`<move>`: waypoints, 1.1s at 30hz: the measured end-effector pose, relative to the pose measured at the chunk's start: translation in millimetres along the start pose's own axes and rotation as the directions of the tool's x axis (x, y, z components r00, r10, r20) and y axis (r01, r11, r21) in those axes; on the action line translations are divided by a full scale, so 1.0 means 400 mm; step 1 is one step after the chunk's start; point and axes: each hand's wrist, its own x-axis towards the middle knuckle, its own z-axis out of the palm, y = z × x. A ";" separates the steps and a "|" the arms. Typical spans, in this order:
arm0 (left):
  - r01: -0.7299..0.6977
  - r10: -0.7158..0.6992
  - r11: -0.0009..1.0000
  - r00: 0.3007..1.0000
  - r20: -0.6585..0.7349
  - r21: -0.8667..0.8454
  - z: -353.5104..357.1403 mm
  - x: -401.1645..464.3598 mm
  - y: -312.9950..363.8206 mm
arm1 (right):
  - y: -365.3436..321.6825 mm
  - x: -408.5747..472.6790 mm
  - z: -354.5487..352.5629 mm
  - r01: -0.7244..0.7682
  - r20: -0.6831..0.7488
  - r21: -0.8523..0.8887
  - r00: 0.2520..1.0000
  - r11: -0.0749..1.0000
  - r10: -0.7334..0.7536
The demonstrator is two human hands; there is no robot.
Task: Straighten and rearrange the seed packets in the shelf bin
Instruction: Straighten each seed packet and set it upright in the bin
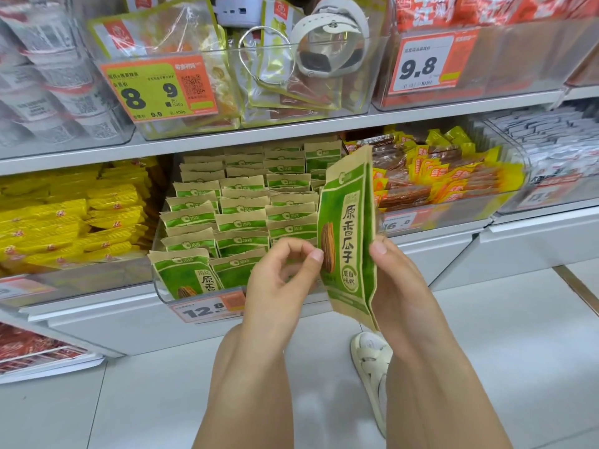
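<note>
Pinching seed packets (348, 234) edgewise, both hands' fingers (316, 254) gripping, above packed bin (162, 293).

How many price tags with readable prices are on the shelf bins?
4: 8.9 tag upper middle bin, 9.8 tag upper right bin, 12.8 tag on the seed packet bin, a partly hidden tag right of it. Blurred others may exist.

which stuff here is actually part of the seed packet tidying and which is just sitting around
Part of the job:
held seed packets
left hand
right hand
clear bin of green packets

Just there:
yellow packets
red and yellow snacks
white watch
metal bangle
</note>
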 end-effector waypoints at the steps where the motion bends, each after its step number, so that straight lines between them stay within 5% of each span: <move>1: -0.012 0.012 0.999 1.000 -0.003 0.032 0.000 0.002 0.004 | -0.001 0.001 -0.007 0.021 -0.013 -0.041 1.000 0.999 -0.022; 17: -0.180 0.181 0.983 0.983 -0.025 0.031 0.039 0.108 0.080 | -0.006 0.063 -0.015 0.185 -0.063 -0.253 0.976 0.950 -0.207; 33: -0.196 0.197 0.979 0.980 0.010 -0.051 0.039 0.077 0.083 | -0.008 0.031 0.000 0.237 -0.101 -0.240 0.959 0.942 -0.267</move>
